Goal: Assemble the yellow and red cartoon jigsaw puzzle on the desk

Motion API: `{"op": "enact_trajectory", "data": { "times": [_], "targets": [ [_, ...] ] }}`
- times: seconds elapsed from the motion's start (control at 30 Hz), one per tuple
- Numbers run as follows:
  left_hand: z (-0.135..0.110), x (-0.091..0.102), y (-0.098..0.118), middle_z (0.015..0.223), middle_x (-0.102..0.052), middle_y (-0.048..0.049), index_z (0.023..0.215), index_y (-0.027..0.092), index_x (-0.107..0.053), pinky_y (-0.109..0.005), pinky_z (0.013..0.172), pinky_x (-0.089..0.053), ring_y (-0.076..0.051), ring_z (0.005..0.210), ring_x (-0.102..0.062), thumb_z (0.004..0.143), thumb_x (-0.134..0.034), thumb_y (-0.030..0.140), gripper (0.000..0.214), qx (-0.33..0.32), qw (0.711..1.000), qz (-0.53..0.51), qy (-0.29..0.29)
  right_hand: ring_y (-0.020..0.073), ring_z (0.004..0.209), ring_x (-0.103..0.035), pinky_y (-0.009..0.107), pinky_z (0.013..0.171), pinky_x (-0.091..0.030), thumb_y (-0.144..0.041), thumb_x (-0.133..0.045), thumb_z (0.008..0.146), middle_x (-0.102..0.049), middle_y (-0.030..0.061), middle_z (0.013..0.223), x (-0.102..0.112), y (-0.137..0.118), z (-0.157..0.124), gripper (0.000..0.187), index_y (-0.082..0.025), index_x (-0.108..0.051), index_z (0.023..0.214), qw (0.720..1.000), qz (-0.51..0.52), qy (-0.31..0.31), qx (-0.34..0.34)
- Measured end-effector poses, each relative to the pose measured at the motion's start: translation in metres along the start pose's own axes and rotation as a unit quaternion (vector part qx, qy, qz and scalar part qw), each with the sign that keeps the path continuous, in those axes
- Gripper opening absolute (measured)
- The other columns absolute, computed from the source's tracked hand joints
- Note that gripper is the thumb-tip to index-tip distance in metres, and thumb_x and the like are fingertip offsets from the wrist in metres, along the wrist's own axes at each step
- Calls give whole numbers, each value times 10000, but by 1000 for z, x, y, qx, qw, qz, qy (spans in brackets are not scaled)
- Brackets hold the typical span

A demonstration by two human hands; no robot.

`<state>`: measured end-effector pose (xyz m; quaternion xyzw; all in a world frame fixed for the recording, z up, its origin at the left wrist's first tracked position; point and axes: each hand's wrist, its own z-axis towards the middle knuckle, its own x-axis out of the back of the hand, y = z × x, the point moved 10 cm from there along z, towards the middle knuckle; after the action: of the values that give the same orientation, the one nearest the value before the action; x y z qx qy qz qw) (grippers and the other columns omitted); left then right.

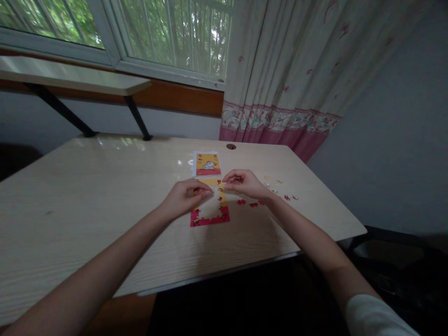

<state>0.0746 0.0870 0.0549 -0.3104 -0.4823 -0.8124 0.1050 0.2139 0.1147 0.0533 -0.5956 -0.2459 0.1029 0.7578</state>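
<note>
A small jigsaw puzzle (210,215) with a red and yellow border lies partly assembled on the light wooden table (87,205). My left hand (185,196) rests over its upper left part, fingers curled and pinched at the top edge. Opposite it, my right hand (245,183) has its fingertips pinched on the puzzle's upper right edge. What either pinch holds is too small to make out. A reference picture card (207,164) showing a white animal on yellow lies just beyond the puzzle. Loose red puzzle pieces (250,203) lie right of the frame.
More loose pieces (280,186) are scattered toward the table's right edge. A cable hole (231,146) sits at the back of the table. Behind are a window, a wall shelf (70,79) on brackets and a flowered curtain (297,84).
</note>
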Motion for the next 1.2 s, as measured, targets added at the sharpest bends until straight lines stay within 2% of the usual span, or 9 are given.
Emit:
{"op": "enact_trajectory", "data": {
  "times": [0.13, 0.27, 0.47, 0.6, 0.7, 0.9, 1.03, 1.2],
  "targets": [
    [0, 1, -7, 784, -693, -62, 799, 158, -710, -311, 675, -463, -171, 715, -587, 758, -611, 386, 253, 30, 998, -50, 24, 119, 669, -590, 264, 634, -502, -397, -775, 606, -652, 14, 725, -14, 14, 0, 317, -177, -674, 812, 1000, 18, 7, -9],
    [1, -1, -11, 716, -679, -46, 742, 156, -693, -300, 639, -454, -162, 666, -576, 741, -610, 399, 256, 48, 996, -66, 22, 113, 639, -582, 269, 623, -502, -412, -767, 615, -643, 8, 698, -28, 24, 0, 321, -183, -687, 826, 999, 27, -6, -23],
    [1, -4, -10, 753, -689, -62, 718, 159, -673, -321, 681, -467, -173, 701, -592, 738, -589, 363, 221, 46, 997, -67, 2, 134, 690, -593, 283, 639, -498, -452, -724, 664, -656, 26, 756, -32, 22, -1, 329, -198, -690, 871, 1000, -6, 16, -3],
    [1, -6, -13, 759, -683, -56, 713, 159, -657, -310, 684, -468, -164, 697, -589, 744, -569, 344, 207, 45, 996, -75, -6, 155, 749, -591, 313, 705, -485, -461, -696, 704, -658, 40, 838, -30, 13, -4, 318, -220, -692, 911, 995, -87, 35, 39],
    [2, -6, -17, 749, -679, -45, 714, 155, -649, -299, 688, -467, -157, 695, -585, 746, -564, 333, 200, 47, 995, -85, -4, 170, 807, -588, 331, 759, -467, -448, -686, 731, -664, 40, 897, -31, 1, -7, 275, -254, -692, 925, 974, -198, 42, 103],
    [2, -9, -18, 687, -660, -24, 670, 149, -649, -261, 648, -449, -136, 655, -557, 707, -579, 309, 179, 53, 992, -116, -9, 176, 816, -603, 318, 755, -416, -442, -627, 803, -691, 50, 843, -37, -27, -21, 270, -211, -691, 929, 892, -367, 71, 255],
    [3, -9, -19, 676, -660, -16, 663, 151, -655, -256, 658, -445, -129, 642, -554, 712, -595, 309, 176, 56, 991, -125, -1, 170, 792, -605, 306, 721, -394, -439, -599, 828, -699, 54, 837, -39, -32, -27, 286, -192, -688, 943, 860, -416, 85, 283],
    [3, -9, -22, 689, -673, -25, 701, 141, -674, -258, 636, -443, -128, 627, -556, 729, -602, 338, 212, 62, 988, -141, 6, 163, 762, -603, 304, 722, -382, -425, -586, 842, -704, 45, 813, -37, -32, -28, 272, -188, -687, 930, 850, -432, 101, 283]
  ]
}}
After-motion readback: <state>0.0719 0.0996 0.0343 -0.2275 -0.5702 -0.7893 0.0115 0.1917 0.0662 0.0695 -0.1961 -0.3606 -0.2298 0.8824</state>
